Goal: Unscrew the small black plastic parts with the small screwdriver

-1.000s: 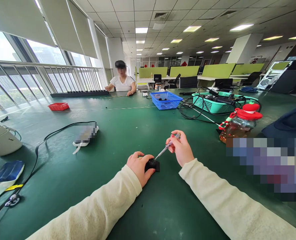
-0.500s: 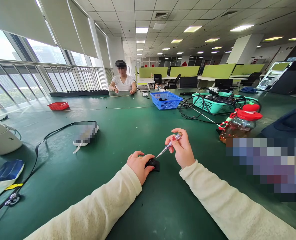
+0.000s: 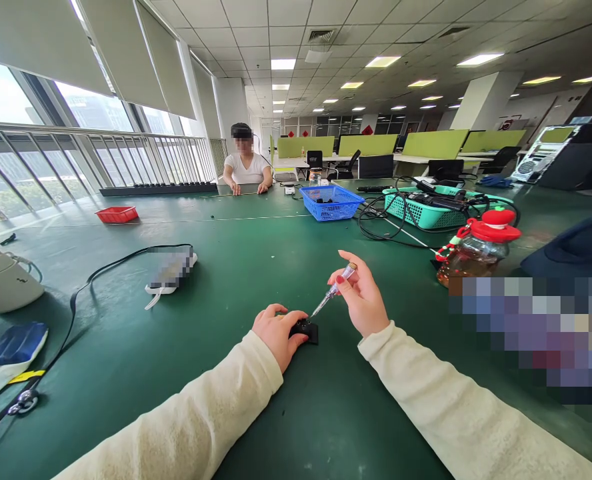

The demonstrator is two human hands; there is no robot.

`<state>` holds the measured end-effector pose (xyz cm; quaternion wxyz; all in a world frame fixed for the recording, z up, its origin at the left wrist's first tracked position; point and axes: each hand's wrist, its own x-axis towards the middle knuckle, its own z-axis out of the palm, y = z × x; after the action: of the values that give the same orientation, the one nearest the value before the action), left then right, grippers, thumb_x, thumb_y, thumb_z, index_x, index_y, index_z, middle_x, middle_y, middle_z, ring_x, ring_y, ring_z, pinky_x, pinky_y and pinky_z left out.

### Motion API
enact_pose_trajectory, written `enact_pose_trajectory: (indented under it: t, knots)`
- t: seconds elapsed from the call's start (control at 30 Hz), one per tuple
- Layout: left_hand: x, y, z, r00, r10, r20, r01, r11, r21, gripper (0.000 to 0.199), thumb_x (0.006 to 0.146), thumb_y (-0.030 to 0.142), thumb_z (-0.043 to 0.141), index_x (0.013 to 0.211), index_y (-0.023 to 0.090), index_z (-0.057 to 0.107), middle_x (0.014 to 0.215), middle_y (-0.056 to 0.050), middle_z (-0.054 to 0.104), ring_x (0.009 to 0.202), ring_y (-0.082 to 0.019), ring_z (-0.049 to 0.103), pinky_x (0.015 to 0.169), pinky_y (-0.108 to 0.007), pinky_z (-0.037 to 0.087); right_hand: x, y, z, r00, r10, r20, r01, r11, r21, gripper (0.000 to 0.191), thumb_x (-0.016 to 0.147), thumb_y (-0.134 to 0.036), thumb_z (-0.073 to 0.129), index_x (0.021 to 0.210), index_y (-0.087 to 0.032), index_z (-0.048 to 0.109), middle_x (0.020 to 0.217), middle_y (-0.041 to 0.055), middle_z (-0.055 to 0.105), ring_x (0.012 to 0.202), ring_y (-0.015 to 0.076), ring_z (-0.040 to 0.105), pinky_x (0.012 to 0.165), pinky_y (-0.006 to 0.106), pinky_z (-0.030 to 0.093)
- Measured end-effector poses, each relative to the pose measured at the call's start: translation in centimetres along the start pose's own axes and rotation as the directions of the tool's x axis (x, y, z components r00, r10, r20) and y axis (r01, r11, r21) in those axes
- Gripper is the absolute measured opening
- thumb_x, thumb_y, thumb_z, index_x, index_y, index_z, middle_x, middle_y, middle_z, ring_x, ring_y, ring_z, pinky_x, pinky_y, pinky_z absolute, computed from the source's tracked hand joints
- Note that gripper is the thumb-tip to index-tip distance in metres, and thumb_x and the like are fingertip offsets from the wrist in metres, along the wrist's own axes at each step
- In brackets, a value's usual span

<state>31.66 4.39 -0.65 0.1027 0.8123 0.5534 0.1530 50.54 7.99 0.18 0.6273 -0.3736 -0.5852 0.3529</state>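
A small black part point(image 3: 310, 332) lies on the green table point(image 3: 236, 267), and my left hand point(image 3: 277, 333) holds it between thumb and fingers. My right hand point(image 3: 361, 297) grips a slim screwdriver point(image 3: 332, 291) with a clear handle by its upper end. The screwdriver slants down to the left, its tip at the top of the black part near my left fingertips. Whether the tip sits in a screw is too small to tell.
Ahead stand a blue basket point(image 3: 332, 203), a teal basket point(image 3: 426, 212) with cables, and a red-lidded jar point(image 3: 476, 250). A red tray point(image 3: 117, 215), a strapped device point(image 3: 172, 270) and a white container point(image 3: 6, 281) are leftward. A person point(image 3: 247, 167) sits across.
The screwdriver's tip has shifted slightly left and down, and my right fingers have moved on its handle. Across the table, the person's hands have moved closer together.
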Motion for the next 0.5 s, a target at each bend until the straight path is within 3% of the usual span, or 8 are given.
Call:
enact_pose_trajectory:
  t: [0.07,0.13,0.33,0.5]
  knots:
    - [-0.01,0.00,-0.02,1.000,-0.001,0.002,0.001,1.000,0.003,0.034,0.082,0.028,0.063,0.115,0.027,0.064,0.097,-0.005,0.072,0.119,-0.027,0.050,0.102,-0.046,0.039,0.05,0.01,0.10,1.000,0.009,-0.008,-0.008,1.000,0.025,0.051,0.084,-0.045,0.061,0.129,-0.027,0.046,0.083,0.0002,0.063,0.080,0.0177,0.064,0.077,0.037,0.054]
    - [-0.03,0.01,-0.04,1.000,-0.003,0.003,0.003,1.000,0.008,0.033,0.082,0.028,0.063,0.115,0.027,0.064,0.097,-0.005,0.072,0.119,-0.027,0.050,0.102,-0.046,0.039,0.08,0.05,0.19,1.000,0.022,-0.004,-0.022,0.997,0.073,0.054,0.082,-0.046,0.063,0.130,-0.028,0.045,0.083,0.0000,0.063,0.079,0.0183,0.066,0.080,0.041,0.055]
    - [-0.08,-0.04,0.00,1.000,0.003,0.001,-0.003,1.000,0.009,0.033,0.083,0.028,0.062,0.116,0.028,0.063,0.096,-0.005,0.072,0.120,-0.027,0.049,0.102,-0.048,0.039,0.12,0.10,0.12,0.999,0.030,0.040,-0.035,0.990,0.137,0.052,0.085,-0.047,0.060,0.131,-0.027,0.045,0.086,0.0010,0.066,0.073,0.0174,0.068,0.082,0.044,0.056]
    - [-0.05,-0.05,0.03,1.000,0.002,-0.013,-0.002,1.000,0.007,0.033,0.082,0.028,0.064,0.115,0.027,0.064,0.095,-0.005,0.072,0.118,-0.027,0.050,0.102,-0.047,0.039,0.36,-0.03,0.02,0.992,0.125,0.028,-0.128,0.980,0.149,0.052,0.082,-0.044,0.064,0.128,-0.027,0.046,0.083,-0.0011,0.066,0.068,0.0162,0.068,0.080,0.043,0.056]
